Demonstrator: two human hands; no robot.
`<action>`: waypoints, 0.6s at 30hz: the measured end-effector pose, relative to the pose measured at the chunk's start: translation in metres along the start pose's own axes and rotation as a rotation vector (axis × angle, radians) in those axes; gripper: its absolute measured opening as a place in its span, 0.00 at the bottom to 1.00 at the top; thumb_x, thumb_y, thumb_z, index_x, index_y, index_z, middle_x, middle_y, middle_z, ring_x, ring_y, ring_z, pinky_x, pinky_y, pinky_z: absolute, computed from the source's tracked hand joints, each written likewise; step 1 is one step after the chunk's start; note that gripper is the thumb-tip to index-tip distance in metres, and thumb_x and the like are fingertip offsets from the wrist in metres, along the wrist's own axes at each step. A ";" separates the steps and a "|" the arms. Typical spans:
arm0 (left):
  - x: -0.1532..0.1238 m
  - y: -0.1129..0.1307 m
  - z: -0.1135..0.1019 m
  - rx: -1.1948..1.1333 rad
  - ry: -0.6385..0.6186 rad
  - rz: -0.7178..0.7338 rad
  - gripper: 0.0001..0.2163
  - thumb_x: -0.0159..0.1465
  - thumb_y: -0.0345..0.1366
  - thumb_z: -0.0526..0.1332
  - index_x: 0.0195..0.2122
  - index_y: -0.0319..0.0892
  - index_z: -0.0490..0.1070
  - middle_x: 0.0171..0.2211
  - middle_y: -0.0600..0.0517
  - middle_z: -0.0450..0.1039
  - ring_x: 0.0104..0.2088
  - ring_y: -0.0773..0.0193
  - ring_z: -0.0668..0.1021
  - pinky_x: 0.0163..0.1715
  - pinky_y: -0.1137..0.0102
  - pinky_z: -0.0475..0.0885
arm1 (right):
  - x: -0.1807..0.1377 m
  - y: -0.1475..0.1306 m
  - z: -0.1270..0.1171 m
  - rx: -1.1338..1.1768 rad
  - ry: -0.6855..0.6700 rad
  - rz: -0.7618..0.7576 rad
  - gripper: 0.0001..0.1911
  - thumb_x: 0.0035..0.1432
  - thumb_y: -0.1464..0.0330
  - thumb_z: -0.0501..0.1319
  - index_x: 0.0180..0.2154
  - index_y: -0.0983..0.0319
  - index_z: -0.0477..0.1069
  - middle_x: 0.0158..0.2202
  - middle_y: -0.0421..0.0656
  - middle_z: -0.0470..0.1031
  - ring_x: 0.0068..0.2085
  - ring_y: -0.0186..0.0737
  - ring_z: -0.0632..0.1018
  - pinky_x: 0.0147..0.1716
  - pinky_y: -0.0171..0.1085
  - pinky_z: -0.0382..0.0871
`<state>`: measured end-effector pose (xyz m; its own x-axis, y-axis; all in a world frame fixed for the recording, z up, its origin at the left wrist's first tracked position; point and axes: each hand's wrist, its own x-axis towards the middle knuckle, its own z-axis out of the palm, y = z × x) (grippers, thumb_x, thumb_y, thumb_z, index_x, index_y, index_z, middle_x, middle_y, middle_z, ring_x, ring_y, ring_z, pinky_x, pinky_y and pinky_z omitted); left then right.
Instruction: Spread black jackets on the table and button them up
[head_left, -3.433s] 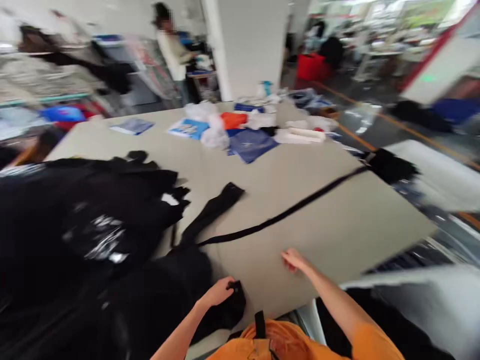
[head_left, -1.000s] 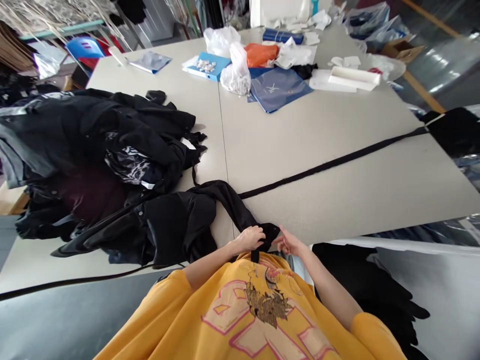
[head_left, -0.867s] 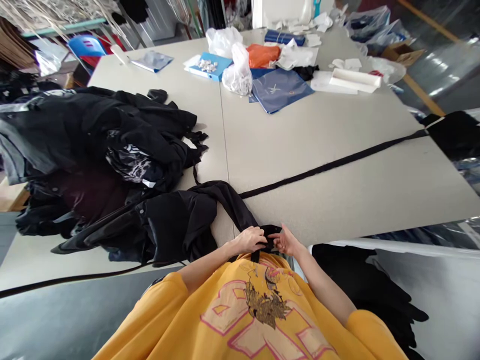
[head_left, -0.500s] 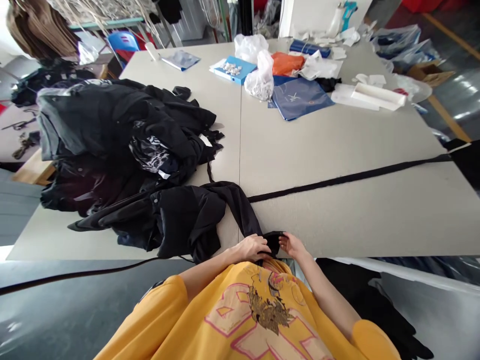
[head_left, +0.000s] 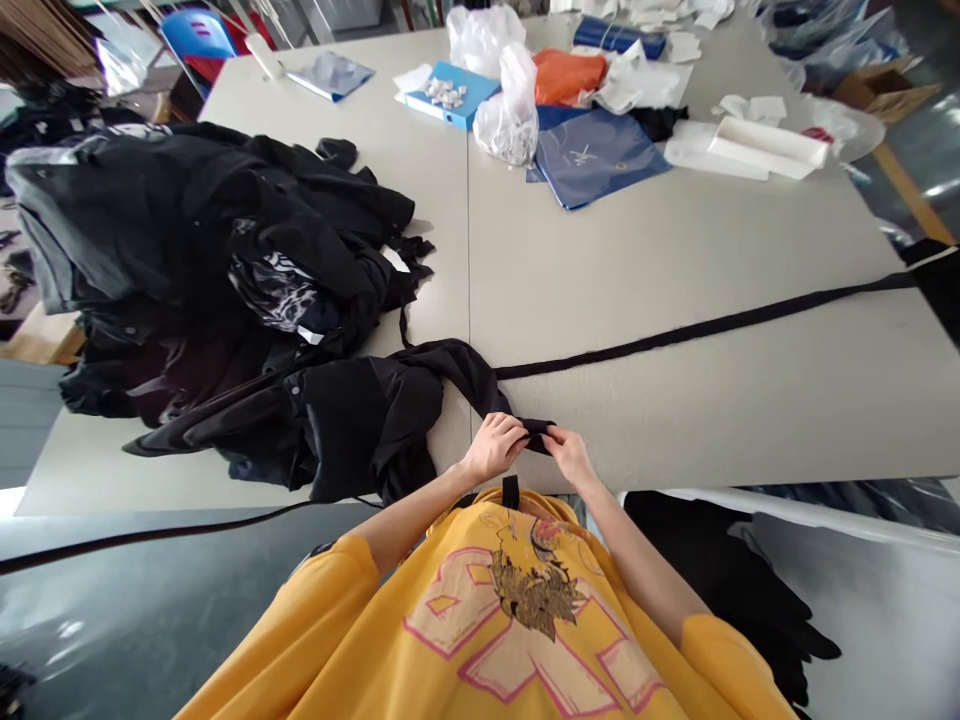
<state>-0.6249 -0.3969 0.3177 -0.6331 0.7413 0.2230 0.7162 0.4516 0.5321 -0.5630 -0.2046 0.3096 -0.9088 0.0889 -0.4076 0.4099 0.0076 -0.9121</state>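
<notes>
My left hand (head_left: pixel 495 447) is closed on a narrow folded part of a black garment (head_left: pixel 352 415). Just to its right, my right hand (head_left: pixel 568 456) pinches the far end of that same part, so a short length of black cloth spans the fingers. The garment runs from my hands up and left over the table (head_left: pixel 600 420), where its crumpled bulk lies near the front edge. Which part of the garment I hold cannot be made out. A long black fabric strip (head_left: pixel 697 331) stretches away to the right behind my hands.
A large heap of dark garments (head_left: pixel 187 220) fills the table's left side. At the back are a blue box (head_left: pixel 454 110), a white plastic bag (head_left: pixel 510 120), an orange bag (head_left: pixel 568 75) and a blue packet (head_left: pixel 596 155). Black cloth (head_left: pixel 727 570) hangs below the front edge at right.
Both hands have moved forward, away from my body and over the table, with the black cloth. They are closer together, and the view has tipped downward slightly.
</notes>
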 end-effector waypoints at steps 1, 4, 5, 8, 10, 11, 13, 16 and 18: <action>0.000 0.000 0.002 0.014 0.006 0.011 0.12 0.75 0.39 0.54 0.41 0.41 0.75 0.40 0.47 0.76 0.42 0.59 0.73 0.46 0.62 0.66 | -0.003 -0.001 0.001 -0.003 0.009 0.002 0.17 0.53 0.54 0.61 0.25 0.60 0.68 0.23 0.37 0.68 0.29 0.37 0.67 0.31 0.35 0.61; 0.001 -0.001 0.006 0.069 -0.014 0.049 0.13 0.75 0.41 0.54 0.39 0.41 0.74 0.36 0.48 0.74 0.39 0.58 0.72 0.45 0.62 0.65 | -0.010 -0.005 0.002 -0.018 0.038 0.011 0.18 0.54 0.54 0.61 0.23 0.60 0.67 0.22 0.37 0.64 0.28 0.36 0.64 0.30 0.35 0.57; 0.002 -0.001 0.006 0.088 -0.030 0.064 0.14 0.75 0.42 0.54 0.38 0.41 0.74 0.35 0.48 0.73 0.39 0.58 0.72 0.45 0.62 0.65 | -0.012 -0.006 0.002 -0.023 0.042 0.013 0.18 0.54 0.54 0.61 0.24 0.60 0.67 0.22 0.37 0.64 0.28 0.36 0.64 0.30 0.35 0.57; 0.008 -0.003 0.004 0.126 -0.081 0.108 0.16 0.75 0.45 0.54 0.34 0.41 0.72 0.32 0.49 0.72 0.37 0.59 0.71 0.44 0.62 0.63 | -0.015 -0.007 0.002 -0.039 0.043 0.018 0.18 0.54 0.54 0.60 0.24 0.61 0.68 0.23 0.37 0.66 0.29 0.36 0.65 0.31 0.35 0.58; 0.013 -0.004 0.003 0.138 -0.115 0.115 0.17 0.75 0.45 0.54 0.34 0.41 0.72 0.32 0.49 0.72 0.36 0.59 0.72 0.44 0.62 0.63 | -0.016 -0.008 0.002 -0.062 0.046 0.014 0.18 0.56 0.53 0.59 0.25 0.61 0.69 0.24 0.38 0.67 0.30 0.37 0.66 0.32 0.35 0.58; 0.015 -0.005 0.003 0.141 -0.131 0.107 0.17 0.75 0.46 0.54 0.34 0.41 0.72 0.32 0.49 0.73 0.37 0.59 0.72 0.44 0.62 0.62 | -0.016 -0.008 0.002 -0.077 0.047 0.007 0.19 0.56 0.53 0.59 0.26 0.61 0.70 0.25 0.38 0.69 0.30 0.38 0.67 0.32 0.35 0.59; 0.019 -0.006 0.003 0.138 -0.167 0.078 0.16 0.74 0.46 0.56 0.35 0.41 0.73 0.32 0.49 0.73 0.37 0.59 0.72 0.44 0.62 0.62 | -0.016 -0.008 0.001 -0.106 0.055 -0.006 0.19 0.57 0.52 0.58 0.28 0.62 0.73 0.26 0.39 0.71 0.31 0.39 0.68 0.33 0.36 0.60; 0.024 -0.007 0.002 0.108 -0.227 0.030 0.14 0.73 0.45 0.59 0.34 0.41 0.73 0.32 0.50 0.74 0.38 0.59 0.73 0.43 0.63 0.62 | -0.016 -0.008 0.000 -0.131 0.073 -0.013 0.20 0.57 0.53 0.57 0.29 0.62 0.74 0.27 0.40 0.73 0.32 0.40 0.69 0.33 0.36 0.61; 0.026 -0.007 -0.001 0.079 -0.264 -0.013 0.14 0.71 0.45 0.62 0.34 0.41 0.73 0.32 0.50 0.74 0.38 0.59 0.74 0.44 0.63 0.64 | -0.016 -0.009 0.000 -0.156 0.071 -0.024 0.19 0.58 0.53 0.57 0.29 0.62 0.74 0.26 0.40 0.72 0.31 0.40 0.69 0.32 0.36 0.60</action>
<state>-0.6467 -0.3816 0.3208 -0.5513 0.8343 -0.0098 0.7358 0.4917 0.4658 -0.5521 -0.2058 0.3244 -0.9131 0.1567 -0.3765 0.4000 0.1643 -0.9017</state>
